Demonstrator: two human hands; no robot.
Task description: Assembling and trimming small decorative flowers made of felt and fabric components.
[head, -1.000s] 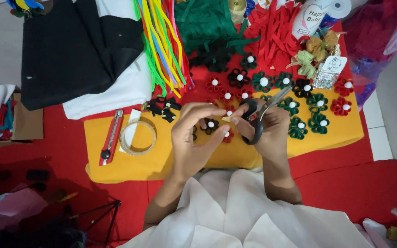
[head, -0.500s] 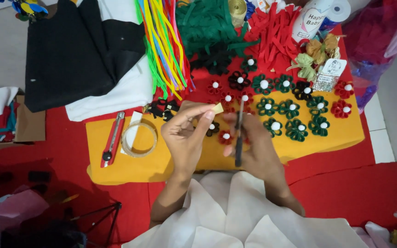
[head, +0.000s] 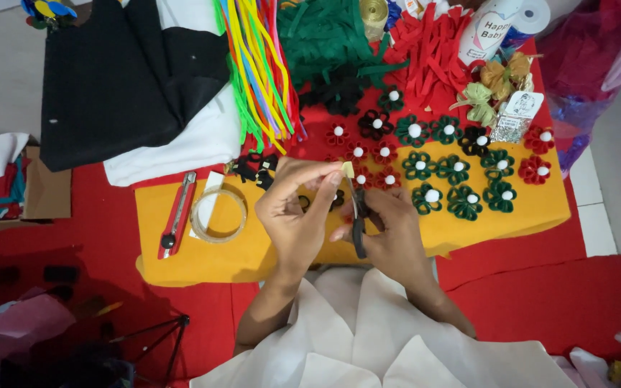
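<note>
I have both hands over the near edge of the yellow felt sheet [head: 203, 255]. My left hand [head: 297, 215] pinches a small pale scrap [head: 348, 169] between thumb and fingertips, held just above the sheet. My right hand [head: 391, 231] is wrapped around black scissors [head: 359, 223], fingers closed on the handles, blades pointing up toward the scrap. Beyond the sheet's far side lie rows of felt flowers [head: 440, 183]. On the sheet's left part sit a clear tape roll [head: 218, 214] and a red utility knife [head: 176, 224].
</note>
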